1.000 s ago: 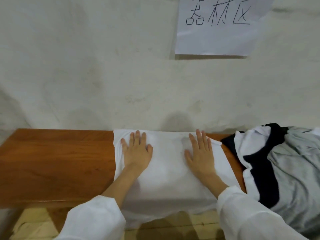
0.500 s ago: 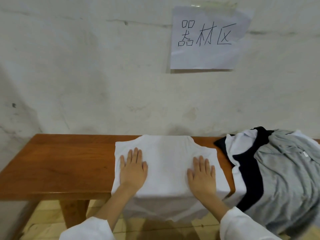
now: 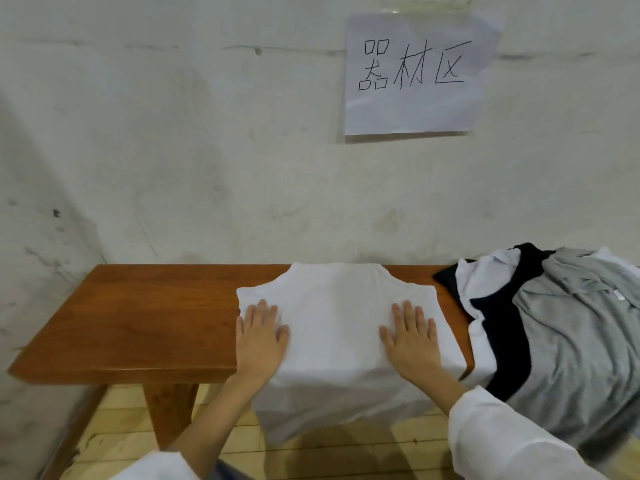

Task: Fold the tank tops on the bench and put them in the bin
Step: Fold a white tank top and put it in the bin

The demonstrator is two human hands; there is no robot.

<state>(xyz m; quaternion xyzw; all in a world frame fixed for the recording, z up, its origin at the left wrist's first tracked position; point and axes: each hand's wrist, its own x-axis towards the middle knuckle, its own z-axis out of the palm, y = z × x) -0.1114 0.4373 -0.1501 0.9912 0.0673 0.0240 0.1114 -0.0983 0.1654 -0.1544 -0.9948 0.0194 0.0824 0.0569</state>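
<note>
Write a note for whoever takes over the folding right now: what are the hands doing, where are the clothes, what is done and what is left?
Left hand: open, flat on the white tank top, near its left edge.
Right hand: open, flat on the same top, near its right edge.
The top lies spread on the bench, its hem hanging over the front edge.
A pile of clothes, grey, black and white, lies at the bench's right end.
Done: top laid flat.
Left: fold it, fold the pile, put everything in the bin, which is not in view.
</note>
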